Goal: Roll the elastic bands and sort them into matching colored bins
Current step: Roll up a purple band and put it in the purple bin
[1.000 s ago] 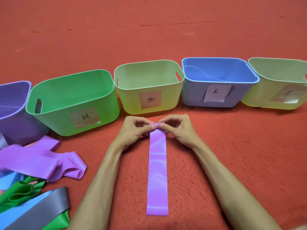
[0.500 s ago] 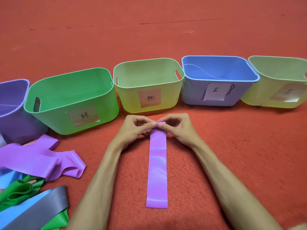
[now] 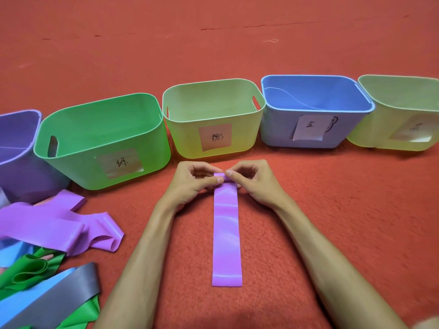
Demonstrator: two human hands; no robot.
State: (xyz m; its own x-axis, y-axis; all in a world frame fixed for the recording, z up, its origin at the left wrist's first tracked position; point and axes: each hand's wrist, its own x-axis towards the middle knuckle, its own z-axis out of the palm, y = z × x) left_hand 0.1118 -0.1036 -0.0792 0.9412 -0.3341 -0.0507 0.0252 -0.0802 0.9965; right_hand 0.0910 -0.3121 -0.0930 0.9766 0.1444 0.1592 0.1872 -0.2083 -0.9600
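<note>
Both hands, left hand (image 3: 190,184) and right hand (image 3: 255,182), pinch far end of purple band (image 3: 226,233) flat on red carpet (image 3: 308,233), just near yellow bin (image 3: 190,129).

A: What's lost from here?
B: The purple bin (image 3: 16,167) runs off the left edge, the far-right bin (image 3: 380,129) off the right, its label (image 3: 413,134) unreadable. The left hand (image 3: 192,184) and right hand (image 3: 256,184) hide the far end of the purple band (image 3: 226,233).

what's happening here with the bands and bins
A person is rolling up a purple band that lies flat on the red floor. The left hand and right hand both pinch its far end, where only a first fold is rolled. A row of bins stands just beyond the hands, and a pile of loose bands waits at the left.
</note>
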